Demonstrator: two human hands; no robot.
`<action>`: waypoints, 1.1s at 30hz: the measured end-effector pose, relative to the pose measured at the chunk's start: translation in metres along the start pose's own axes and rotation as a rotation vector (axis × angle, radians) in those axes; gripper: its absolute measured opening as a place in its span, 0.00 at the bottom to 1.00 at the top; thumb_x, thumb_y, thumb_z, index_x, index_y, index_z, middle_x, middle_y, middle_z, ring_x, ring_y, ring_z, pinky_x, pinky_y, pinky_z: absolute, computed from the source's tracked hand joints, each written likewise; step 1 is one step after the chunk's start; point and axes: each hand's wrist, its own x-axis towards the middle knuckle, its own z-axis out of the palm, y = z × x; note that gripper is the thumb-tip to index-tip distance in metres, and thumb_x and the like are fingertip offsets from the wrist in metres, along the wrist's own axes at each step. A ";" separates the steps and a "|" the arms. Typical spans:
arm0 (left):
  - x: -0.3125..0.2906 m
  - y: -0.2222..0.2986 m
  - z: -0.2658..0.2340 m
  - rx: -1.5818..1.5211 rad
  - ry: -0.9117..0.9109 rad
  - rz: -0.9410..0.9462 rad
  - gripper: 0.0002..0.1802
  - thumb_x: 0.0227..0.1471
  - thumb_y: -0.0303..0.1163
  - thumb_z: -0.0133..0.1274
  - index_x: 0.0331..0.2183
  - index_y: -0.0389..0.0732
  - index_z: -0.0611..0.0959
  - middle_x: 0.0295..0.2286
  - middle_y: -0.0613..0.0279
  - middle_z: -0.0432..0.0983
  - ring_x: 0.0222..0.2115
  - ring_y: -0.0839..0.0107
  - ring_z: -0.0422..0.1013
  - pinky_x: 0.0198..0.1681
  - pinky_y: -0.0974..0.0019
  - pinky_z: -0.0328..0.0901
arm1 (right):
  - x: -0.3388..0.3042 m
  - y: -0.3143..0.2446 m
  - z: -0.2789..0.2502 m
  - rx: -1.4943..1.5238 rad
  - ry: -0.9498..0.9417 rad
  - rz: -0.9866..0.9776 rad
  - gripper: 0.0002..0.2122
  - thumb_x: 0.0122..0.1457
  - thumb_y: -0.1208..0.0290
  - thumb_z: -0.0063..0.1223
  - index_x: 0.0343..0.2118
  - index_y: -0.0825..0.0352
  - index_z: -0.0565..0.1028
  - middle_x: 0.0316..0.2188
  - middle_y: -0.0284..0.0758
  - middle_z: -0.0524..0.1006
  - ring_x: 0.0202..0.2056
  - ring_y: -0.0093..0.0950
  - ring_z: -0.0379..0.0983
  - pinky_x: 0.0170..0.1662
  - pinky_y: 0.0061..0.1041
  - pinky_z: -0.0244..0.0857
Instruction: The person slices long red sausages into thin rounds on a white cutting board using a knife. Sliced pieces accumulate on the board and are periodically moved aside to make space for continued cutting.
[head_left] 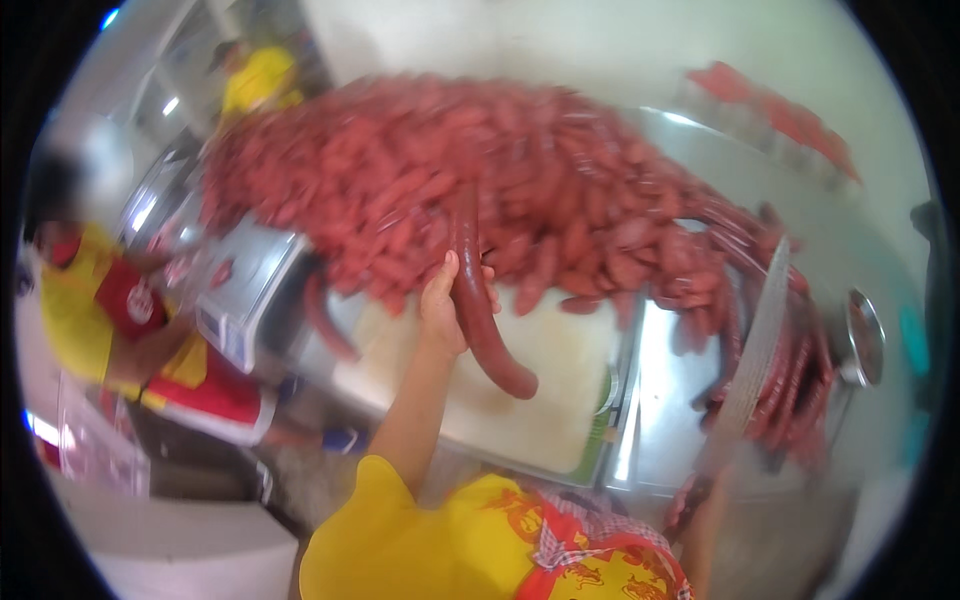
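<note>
My left hand [441,305] is closed around the middle of a long, dark red sausage [488,345], held up over a whitish cutting board [545,420]. Its upper end overlaps a big heap of sliced sausage [420,150] in the view. At the lower right my right hand [697,492] is blurred and partly hidden. It grips a long-bladed knife [755,360], blade pointing up and away, apart from the sausage. Whole sausages [800,380] lie in a bunch on the metal table beyond the blade.
Left of the board stands a metal weighing scale [250,285], with another sausage [325,320] beside it. A metal bowl [862,340] is at the far right. One co-worker in yellow and red [120,310] stands at the left, another person in yellow [258,82] farther back.
</note>
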 end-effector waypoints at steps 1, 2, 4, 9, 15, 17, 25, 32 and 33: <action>-0.016 0.013 -0.021 0.041 0.095 0.019 0.24 0.59 0.52 0.46 0.42 0.40 0.74 0.31 0.59 0.76 0.26 0.66 0.74 0.29 0.58 0.72 | 0.002 0.000 0.011 0.000 -0.011 0.017 0.36 0.59 0.31 0.26 0.18 0.65 0.66 0.06 0.33 0.63 0.06 0.28 0.59 0.09 0.26 0.54; -0.030 0.026 -0.040 0.082 0.183 0.033 0.23 0.59 0.51 0.47 0.42 0.40 0.74 0.31 0.59 0.76 0.26 0.66 0.74 0.30 0.58 0.72 | 0.003 0.000 0.021 0.005 -0.016 0.033 0.35 0.59 0.31 0.26 0.18 0.64 0.66 0.06 0.33 0.63 0.05 0.28 0.58 0.09 0.26 0.54; -0.048 0.043 -0.068 0.118 0.326 0.074 0.22 0.59 0.49 0.49 0.43 0.40 0.73 0.32 0.59 0.75 0.28 0.66 0.73 0.32 0.57 0.71 | 0.006 -0.007 0.042 -0.104 -0.047 0.133 0.35 0.59 0.30 0.26 0.18 0.64 0.66 0.06 0.33 0.62 0.05 0.27 0.58 0.08 0.26 0.53; -0.059 0.020 -0.085 -0.059 0.536 0.252 0.21 0.56 0.45 0.54 0.44 0.41 0.72 0.32 0.62 0.73 0.32 0.66 0.72 0.39 0.58 0.68 | -0.001 -0.005 0.090 -0.304 -0.258 0.004 0.36 0.60 0.32 0.26 0.18 0.65 0.68 0.08 0.33 0.66 0.07 0.25 0.60 0.10 0.23 0.55; -0.113 0.004 -0.097 0.713 0.368 -0.471 0.26 0.53 0.45 0.59 0.47 0.37 0.72 0.35 0.59 0.74 0.33 0.69 0.71 0.36 0.65 0.68 | -0.020 -0.004 0.102 -0.540 -0.271 -0.026 0.35 0.63 0.36 0.25 0.22 0.68 0.71 0.11 0.33 0.68 0.11 0.22 0.64 0.14 0.21 0.56; -0.124 0.014 -0.104 1.246 0.122 -0.466 0.27 0.51 0.45 0.60 0.46 0.37 0.74 0.37 0.57 0.74 0.34 0.69 0.72 0.35 0.66 0.68 | -0.024 -0.003 0.100 -0.573 -0.266 -0.020 0.35 0.64 0.37 0.25 0.23 0.69 0.71 0.11 0.33 0.68 0.11 0.22 0.64 0.16 0.21 0.56; -0.056 -0.042 -0.074 1.947 -0.338 0.845 0.31 0.39 0.59 0.62 0.36 0.42 0.80 0.27 0.59 0.76 0.30 0.58 0.73 0.38 0.56 0.66 | -0.025 0.003 0.100 -0.612 -0.175 0.118 0.35 0.64 0.37 0.28 0.24 0.70 0.72 0.13 0.33 0.69 0.13 0.22 0.64 0.17 0.22 0.57; -0.033 -0.031 -0.075 1.793 -0.651 0.538 0.32 0.35 0.65 0.60 0.27 0.44 0.80 0.23 0.57 0.76 0.28 0.57 0.73 0.37 0.57 0.63 | -0.030 0.008 0.088 -0.791 -0.209 0.113 0.32 0.65 0.41 0.32 0.25 0.71 0.73 0.14 0.33 0.70 0.16 0.22 0.66 0.20 0.22 0.59; -0.039 -0.029 -0.076 1.829 -0.690 0.465 0.31 0.36 0.64 0.60 0.29 0.45 0.80 0.24 0.58 0.76 0.30 0.57 0.73 0.38 0.57 0.63 | -0.031 0.008 0.084 -0.838 -0.235 0.079 0.31 0.65 0.43 0.33 0.26 0.71 0.74 0.15 0.35 0.71 0.16 0.25 0.67 0.22 0.24 0.61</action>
